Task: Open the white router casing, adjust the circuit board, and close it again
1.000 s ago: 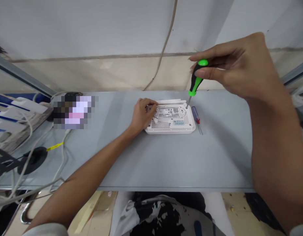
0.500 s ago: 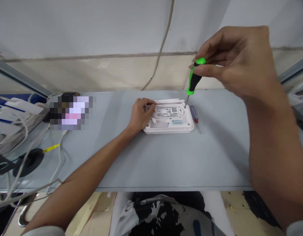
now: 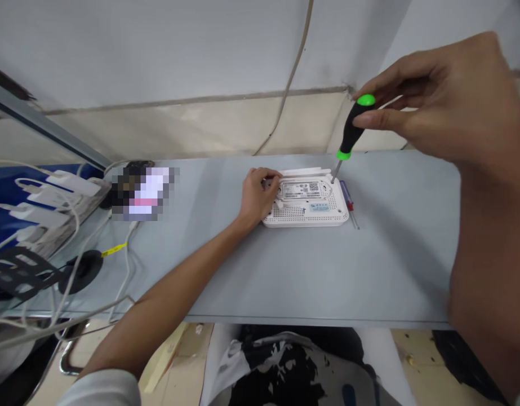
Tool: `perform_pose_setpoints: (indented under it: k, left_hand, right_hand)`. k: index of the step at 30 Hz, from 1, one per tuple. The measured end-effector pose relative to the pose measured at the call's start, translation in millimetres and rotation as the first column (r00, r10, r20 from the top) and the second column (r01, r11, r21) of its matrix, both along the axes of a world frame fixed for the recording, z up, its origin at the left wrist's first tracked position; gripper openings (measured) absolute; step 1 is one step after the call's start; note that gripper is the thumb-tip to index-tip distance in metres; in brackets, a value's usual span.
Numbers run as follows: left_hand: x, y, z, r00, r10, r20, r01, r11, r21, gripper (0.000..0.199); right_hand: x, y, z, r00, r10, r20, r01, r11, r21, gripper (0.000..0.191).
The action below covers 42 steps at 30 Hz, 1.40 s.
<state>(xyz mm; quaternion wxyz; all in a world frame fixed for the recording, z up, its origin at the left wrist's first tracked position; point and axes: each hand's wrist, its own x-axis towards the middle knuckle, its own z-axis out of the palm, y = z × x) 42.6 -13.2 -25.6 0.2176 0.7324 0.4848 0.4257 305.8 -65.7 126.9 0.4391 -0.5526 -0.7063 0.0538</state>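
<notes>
A white router [image 3: 327, 212] lies bottom side up on the grey table, its label and vent holes facing me. My left hand [image 3: 260, 194] is closed around its left end, fingers curled at the back corner. Between the thumb and fingers of my right hand [image 3: 429, 96] is a screwdriver [image 3: 351, 131] with a black and green handle. Its shaft slants down, and the tip is at the router's far right corner, by a screw hole. Close to the router's right side lies a second screwdriver [image 3: 350, 206] with a bluish clear handle and red collar.
On the left are power adapters [image 3: 74, 183] plugged into a strip, loose white cables [image 3: 127, 270], a black round base [image 3: 86, 272] and a blurred-out phone-like screen [image 3: 150, 192]. A cable [image 3: 294, 67] hangs down the wall behind the table [image 3: 310, 276].
The view has swung left, so everything sits further right. My right hand has turned the screwdriver handle, with less green showing on its side; the tip stays at the same corner.
</notes>
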Motion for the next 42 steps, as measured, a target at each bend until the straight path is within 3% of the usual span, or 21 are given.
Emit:
perform_pose_setpoints:
  k: [3, 5, 8, 11, 13, 15, 17, 22, 24, 28, 33, 38, 42]
  left_hand:
    - [1.6, 0.3, -0.9, 1.000, -0.008, 0.009, 0.008, 1.000, 0.009, 0.017]
    - [1.4, 0.3, -0.5, 1.000, -0.006, 0.006, 0.006, 1.000, 0.011, 0.018]
    - [-0.7, 0.4, 0.5, 1.000, -0.013, -0.015, 0.013, 1.000, 0.015, 0.018]
    - [-3.1, 0.3, 1.3, 0.999, -0.031, -0.028, 0.031, 0.999, 0.008, 0.018]
    - [-3.9, -0.3, 1.8, 0.999, -0.036, -0.030, 0.036, 0.999, -0.002, 0.016]
    - [-3.8, -1.3, 2.3, 0.999, -0.034, -0.036, 0.034, 0.999, -0.003, 0.015]
    - [-3.2, -2.3, 2.7, 0.998, -0.035, -0.045, 0.035, 0.999, 0.006, 0.015]
    - [-3.0, -3.1, 2.9, 0.996, -0.056, -0.065, 0.058, 0.998, 0.029, 0.014]
    - [-3.6, -2.9, 3.1, 0.996, -0.061, -0.068, 0.064, 0.997, 0.038, 0.014]
    - [-4.5, -2.8, 4.3, 0.995, -0.059, -0.083, 0.061, 0.998, 0.031, 0.016]
    - [-5.0, -2.2, 3.6, 0.994, -0.063, -0.090, 0.065, 0.997, 0.027, 0.018]
    - [-5.3, -0.9, 1.5, 0.993, -0.061, -0.099, 0.066, 0.997, 0.048, 0.019]
    - [-5.9, -0.3, 1.4, 0.993, -0.066, -0.095, 0.071, 0.996, 0.056, 0.020]
  right_hand:
    - [3.6, -7.7, 5.3, 0.992, 0.104, -0.065, -0.110, 0.990, -0.086, 0.045]
    - [2.5, -10.1, 6.6, 0.988, 0.142, -0.067, -0.148, 0.984, -0.103, 0.043]
    - [-3.6, -7.0, 5.1, 0.997, 0.034, 0.071, -0.034, 0.999, -0.006, 0.021]
    - [-6.0, -2.7, 3.8, 0.980, -0.053, 0.190, 0.041, 0.997, 0.064, 0.018]
    - [-2.9, -3.4, 5.0, 0.981, 0.042, 0.189, -0.043, 0.999, 0.006, 0.017]
    - [1.4, -6.7, 7.1, 0.968, 0.199, 0.151, -0.192, 0.980, -0.059, 0.033]
    - [3.6, -9.6, 8.4, 0.951, 0.275, 0.140, -0.267, 0.961, -0.068, 0.041]
    - [-6.2, -3.2, 2.2, 0.950, -0.002, 0.311, 0.005, 1.000, -0.008, 0.053]
    - [-11.3, 1.2, -1.7, 0.947, -0.054, 0.316, 0.064, 0.998, -0.021, 0.044]
    - [-13.8, 1.2, -3.9, 0.944, -0.017, 0.330, 0.016, 1.000, 0.006, 0.008]
    - [-13.0, -8.4, 1.8, 0.912, 0.113, 0.394, -0.136, 0.990, 0.029, 0.048]
    - [-19.5, -7.9, -0.6, 0.901, -0.141, 0.410, 0.110, 0.989, 0.097, 0.031]
    - [-18.9, -2.0, -6.4, 0.904, -0.124, 0.409, 0.095, 0.991, 0.091, 0.027]
